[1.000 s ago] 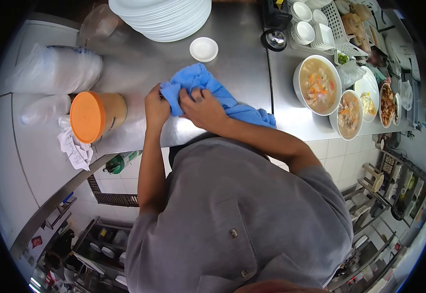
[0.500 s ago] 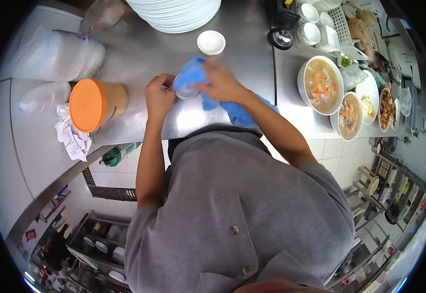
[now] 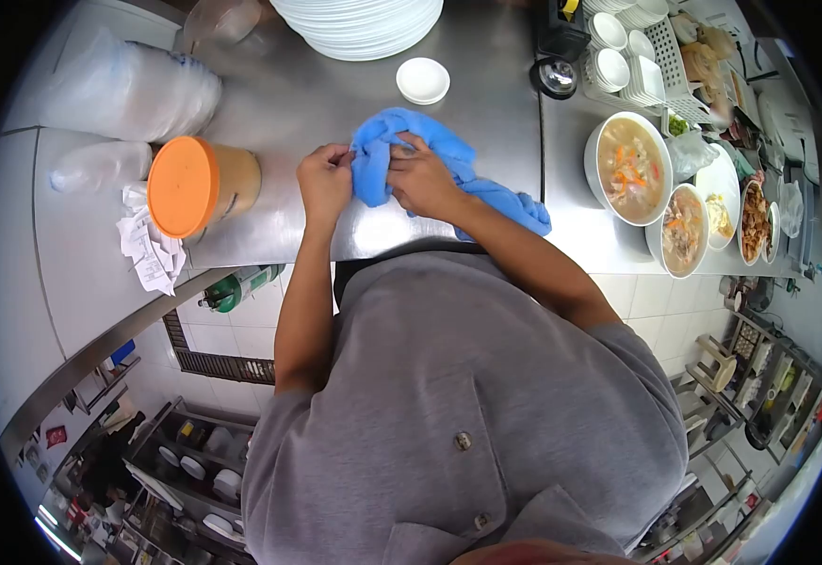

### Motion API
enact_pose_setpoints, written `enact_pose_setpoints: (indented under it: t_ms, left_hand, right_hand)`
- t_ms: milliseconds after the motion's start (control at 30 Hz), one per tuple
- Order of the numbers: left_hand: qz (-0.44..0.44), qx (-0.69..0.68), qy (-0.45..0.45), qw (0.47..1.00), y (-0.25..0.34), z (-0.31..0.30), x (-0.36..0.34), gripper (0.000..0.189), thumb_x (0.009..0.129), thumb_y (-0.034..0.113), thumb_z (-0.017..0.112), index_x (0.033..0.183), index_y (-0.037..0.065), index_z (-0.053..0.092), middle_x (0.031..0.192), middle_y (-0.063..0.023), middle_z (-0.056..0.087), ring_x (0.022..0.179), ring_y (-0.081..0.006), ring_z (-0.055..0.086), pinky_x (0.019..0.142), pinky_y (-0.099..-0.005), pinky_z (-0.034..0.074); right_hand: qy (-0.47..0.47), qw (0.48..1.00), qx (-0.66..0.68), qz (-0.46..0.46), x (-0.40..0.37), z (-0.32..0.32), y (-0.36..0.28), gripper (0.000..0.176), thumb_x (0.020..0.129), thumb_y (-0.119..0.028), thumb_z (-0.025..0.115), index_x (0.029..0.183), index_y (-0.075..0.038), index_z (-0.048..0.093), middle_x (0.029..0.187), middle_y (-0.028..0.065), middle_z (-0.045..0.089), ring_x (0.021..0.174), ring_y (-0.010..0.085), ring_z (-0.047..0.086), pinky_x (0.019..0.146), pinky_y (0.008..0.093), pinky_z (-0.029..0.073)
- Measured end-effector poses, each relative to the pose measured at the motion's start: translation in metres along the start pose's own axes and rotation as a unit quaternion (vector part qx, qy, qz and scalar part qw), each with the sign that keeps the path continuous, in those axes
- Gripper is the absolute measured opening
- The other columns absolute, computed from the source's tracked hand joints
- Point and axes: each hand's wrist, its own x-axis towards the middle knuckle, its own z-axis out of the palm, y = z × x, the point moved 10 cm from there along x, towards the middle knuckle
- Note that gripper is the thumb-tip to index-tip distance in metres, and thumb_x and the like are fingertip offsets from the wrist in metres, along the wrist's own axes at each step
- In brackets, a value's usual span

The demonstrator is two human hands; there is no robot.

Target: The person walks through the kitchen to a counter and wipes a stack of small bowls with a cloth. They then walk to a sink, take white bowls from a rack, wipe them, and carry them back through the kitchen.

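Observation:
Over the steel counter (image 3: 288, 215), my right hand (image 3: 422, 179) grips a blue cloth (image 3: 430, 137), its fingers curled into the folds. The cloth's far end trails along the counter to the right, under my right forearm. At the cloth's left edge is my left hand (image 3: 326, 184), its fingertips pinched together; what lies between them is hidden by the cloth and fingers. No small dish shows between my hands now. A small white dish (image 3: 423, 81) sits just beyond the cloth, touched by neither hand.
A tall stack of white plates (image 3: 364, 28) stands at the back. Left are an orange-lidded tub (image 3: 183, 187), paper slips (image 3: 150, 254) and plastic-wrapped items (image 3: 138, 94). Right are soup bowls (image 3: 629, 169), a black-based bell (image 3: 555, 78) and a basket (image 3: 679, 71) near small white dishes.
The blue cloth has spread out between my hands and now covers where a small clear or white dish showed. My right hand has come lower and is no longer blurred.

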Motion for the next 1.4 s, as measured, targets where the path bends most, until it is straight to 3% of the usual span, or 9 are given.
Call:
enact_pose_setpoints:
  t_ms: [100, 167, 233, 333, 767, 867, 1100, 1267, 1400]
  left_hand:
    - [-0.024, 0.046, 0.004, 0.999, 0.005, -0.001, -0.002, 0.010, 0.077, 0.000, 0.063, 0.083, -0.003, 0.070, 0.077, -0.0158, 0.068, 0.066, -0.0245, 0.065, 0.063, -0.0329, 0.049]
    - [0.120, 0.142, 0.037, 0.982, 0.034, -0.003, -0.005, 0.007, 0.077, 0.003, 0.064, 0.080, -0.002, 0.069, 0.073, -0.0154, 0.066, 0.067, -0.0299, 0.064, 0.063, -0.0365, 0.050]
    - [0.134, 0.204, 0.027, 0.969, 0.042, 0.000, -0.007, 0.007, 0.077, 0.002, 0.064, 0.081, -0.001, 0.068, 0.076, -0.0152, 0.064, 0.069, -0.0322, 0.064, 0.063, -0.0388, 0.050]
    - [0.164, 0.332, 0.031, 0.928, 0.066, 0.005, -0.015, 0.008, 0.077, 0.001, 0.062, 0.084, 0.000, 0.065, 0.083, -0.0152, 0.061, 0.076, -0.0351, 0.063, 0.064, -0.0421, 0.052]
    - [0.203, 0.289, -0.018, 0.935, 0.092, 0.018, -0.022, 0.027, 0.077, -0.003, 0.058, 0.102, 0.000, 0.049, 0.098, -0.0233, 0.055, 0.082, -0.0434, 0.061, 0.066, -0.0502, 0.052]
    - [0.234, 0.235, -0.027, 0.943, 0.127, 0.046, -0.039, 0.029, 0.074, -0.005, 0.059, 0.101, 0.000, 0.048, 0.096, -0.0255, 0.056, 0.077, -0.0469, 0.059, 0.066, -0.0532, 0.049]
    - [0.216, 0.182, -0.060, 0.957, 0.137, 0.081, -0.024, 0.014, 0.091, 0.005, 0.055, 0.103, 0.000, 0.052, 0.087, -0.0245, 0.062, 0.071, -0.0473, 0.059, 0.065, -0.0536, 0.046]
    - [0.214, 0.147, 0.002, 0.966, 0.115, 0.073, 0.060, 0.014, 0.091, 0.014, 0.060, 0.096, 0.001, 0.057, 0.086, -0.0249, 0.064, 0.071, -0.0433, 0.062, 0.063, -0.0483, 0.048]
    - [0.237, 0.122, 0.020, 0.964, 0.107, 0.071, 0.082, 0.023, 0.089, 0.022, 0.065, 0.088, -0.001, 0.062, 0.077, -0.0187, 0.065, 0.072, -0.0365, 0.062, 0.066, -0.0445, 0.047]
  right_hand:
    - [0.004, 0.991, 0.121, 0.057, 0.004, -0.011, 0.018, 0.024, 0.072, -0.006, 0.065, 0.095, -0.008, 0.069, 0.095, 0.0070, 0.069, 0.106, 0.0279, 0.062, 0.103, 0.0445, 0.039]
    - [0.021, 0.974, 0.202, 0.103, 0.002, -0.023, 0.028, 0.026, 0.075, -0.003, 0.064, 0.100, -0.007, 0.068, 0.098, 0.0076, 0.068, 0.104, 0.0282, 0.062, 0.095, 0.0406, 0.047]
    - [0.222, 0.728, 0.563, 0.321, -0.029, -0.033, 0.077, 0.021, 0.088, -0.008, 0.063, 0.109, -0.003, 0.064, 0.096, 0.0046, 0.068, 0.091, 0.0162, 0.064, 0.088, 0.0320, 0.049]
    - [0.375, 0.611, 0.645, 0.264, -0.043, -0.060, 0.095, 0.023, 0.097, -0.015, 0.058, 0.116, -0.001, 0.060, 0.100, 0.0038, 0.066, 0.088, 0.0110, 0.061, 0.078, 0.0264, 0.051]
    - [0.367, 0.677, 0.562, 0.302, -0.061, -0.060, 0.085, 0.031, 0.097, -0.018, 0.059, 0.123, -0.003, 0.055, 0.108, 0.0044, 0.062, 0.098, 0.0116, 0.057, 0.086, 0.0262, 0.047]
    - [0.265, 0.825, 0.431, 0.253, -0.041, -0.058, 0.054, 0.032, 0.094, -0.026, 0.063, 0.114, -0.001, 0.063, 0.084, 0.0076, 0.066, 0.080, 0.0113, 0.059, 0.073, 0.0302, 0.049]
    - [0.238, 0.875, 0.156, 0.391, -0.058, -0.104, 0.093, 0.033, 0.097, -0.031, 0.055, 0.101, 0.000, 0.066, 0.062, 0.0148, 0.059, 0.061, 0.0188, 0.063, 0.060, 0.0374, 0.048]
    - [0.472, 0.718, 0.348, 0.374, -0.096, -0.111, 0.130, 0.028, 0.098, -0.023, 0.051, 0.108, 0.002, 0.060, 0.090, 0.0172, 0.067, 0.083, 0.0310, 0.067, 0.077, 0.0370, 0.051]
    - [0.464, 0.816, 0.187, 0.292, -0.077, -0.133, 0.080, 0.031, 0.092, -0.013, 0.057, 0.119, 0.001, 0.055, 0.116, 0.0192, 0.061, 0.105, 0.0341, 0.060, 0.087, 0.0414, 0.048]
